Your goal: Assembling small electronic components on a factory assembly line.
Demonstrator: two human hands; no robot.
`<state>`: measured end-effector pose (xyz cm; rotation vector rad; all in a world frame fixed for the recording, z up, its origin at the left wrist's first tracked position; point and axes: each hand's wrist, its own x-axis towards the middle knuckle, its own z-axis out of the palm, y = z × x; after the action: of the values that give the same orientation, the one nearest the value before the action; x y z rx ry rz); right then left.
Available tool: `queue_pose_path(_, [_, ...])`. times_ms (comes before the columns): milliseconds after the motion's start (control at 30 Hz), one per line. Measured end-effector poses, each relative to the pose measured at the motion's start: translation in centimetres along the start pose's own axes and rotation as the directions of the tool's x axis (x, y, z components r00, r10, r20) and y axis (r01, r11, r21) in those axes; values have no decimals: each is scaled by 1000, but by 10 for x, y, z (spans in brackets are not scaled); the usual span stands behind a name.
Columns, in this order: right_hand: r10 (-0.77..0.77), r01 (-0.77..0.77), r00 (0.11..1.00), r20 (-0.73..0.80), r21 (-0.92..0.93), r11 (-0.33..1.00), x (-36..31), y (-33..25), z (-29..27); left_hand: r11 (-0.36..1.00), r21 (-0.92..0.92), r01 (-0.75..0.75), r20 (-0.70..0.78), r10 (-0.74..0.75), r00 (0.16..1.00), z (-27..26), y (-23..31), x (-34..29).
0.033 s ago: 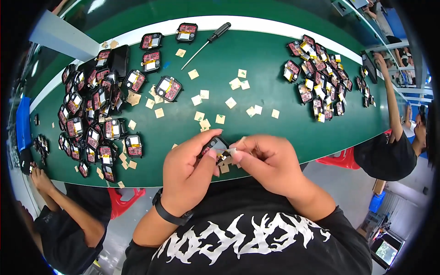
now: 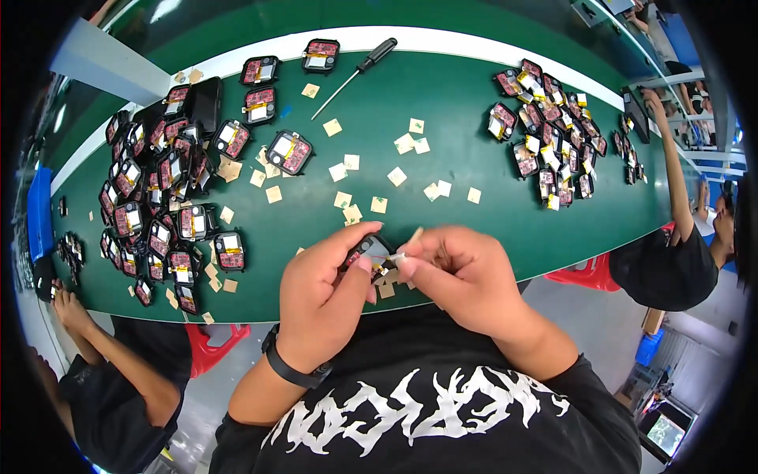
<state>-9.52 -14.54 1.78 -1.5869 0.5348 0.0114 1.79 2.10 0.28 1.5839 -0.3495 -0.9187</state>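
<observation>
Your left hand (image 2: 324,284) has its grip closed on the black casing (image 2: 377,248) near your edge of the bench (image 2: 466,103), apparently steadying it while your right hand (image 2: 458,268) pinches a small white piece (image 2: 399,259) beside it.

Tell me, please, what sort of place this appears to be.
It is probably an electronics assembly workshop: a long green workbench carries clusters of opened black-cased devices, a screwdriver lies on it, and co-workers are at both sides.
</observation>
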Motion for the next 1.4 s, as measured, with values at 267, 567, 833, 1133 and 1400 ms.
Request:
queue_pose_path(267, [127, -127, 992, 10, 195, 973, 4, -1, 9, 989, 55, -137, -73, 141, 987, 7, -13, 1])
queue_pose_path(567, [-67, 75, 994, -89, 89, 993, 7, 15, 15, 947, 187, -261, 72, 252, 965, 1, -18, 0])
queue_pose_path(833, [125, -99, 986, -112, 216, 971, 16, 12, 16, 930, 211, -301, 103, 285, 953, -5, -21, -3])
queue_pose_path(1133, [221, -229, 969, 111, 66, 971, 26, 1, 2, 934, 155, -323, 187, 293, 938, -12, -16, -4])
queue_pose_path(1400, [132, -149, 984, 122, 141, 979, 27, 8, 1, 961, 69, -268, 203, 249, 947, -8, -14, -5])
